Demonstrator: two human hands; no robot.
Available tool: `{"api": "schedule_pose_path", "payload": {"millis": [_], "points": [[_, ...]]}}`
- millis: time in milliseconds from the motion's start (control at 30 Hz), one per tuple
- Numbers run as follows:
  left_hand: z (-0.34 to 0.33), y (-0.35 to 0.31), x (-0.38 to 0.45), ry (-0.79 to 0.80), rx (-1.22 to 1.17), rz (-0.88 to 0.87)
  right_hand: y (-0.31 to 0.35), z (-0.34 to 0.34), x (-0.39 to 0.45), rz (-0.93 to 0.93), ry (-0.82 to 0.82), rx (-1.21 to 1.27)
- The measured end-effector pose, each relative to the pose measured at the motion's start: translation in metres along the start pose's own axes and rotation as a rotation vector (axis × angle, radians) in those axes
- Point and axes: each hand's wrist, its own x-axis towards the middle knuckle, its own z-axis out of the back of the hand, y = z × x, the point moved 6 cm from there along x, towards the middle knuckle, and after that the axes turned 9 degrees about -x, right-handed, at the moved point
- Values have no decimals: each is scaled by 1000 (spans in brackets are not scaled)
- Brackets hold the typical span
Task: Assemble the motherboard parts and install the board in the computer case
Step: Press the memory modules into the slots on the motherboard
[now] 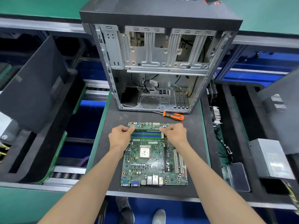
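Green memory stick [146, 130] sits pinched at its two ends between the fingertips of the left hand [120, 136] and right hand [175, 134], over the blue slots at the far edge of the motherboard [153, 160]. That board lies flat mid-mat [113, 123], its bare silver processor facing up. Beyond, an orange screwdriver [174, 115] rests before the open computer case [155, 67].

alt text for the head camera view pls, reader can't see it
Both hands, left hand and right hand, press at the ends of the memory slots on a green motherboard lying flat on a dark mat. Beyond it stand an open computer case and an orange screwdriver.
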Motion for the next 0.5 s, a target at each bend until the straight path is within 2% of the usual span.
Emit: {"api": "schedule_pose_path", "payload": {"millis": [167, 500], "points": [[-1, -3, -1, -15, 50, -34, -18, 22, -6, 33, -49, 128], [-1, 0, -3, -17, 116, -21, -48, 35, -13, -17, -157, 116]]}}
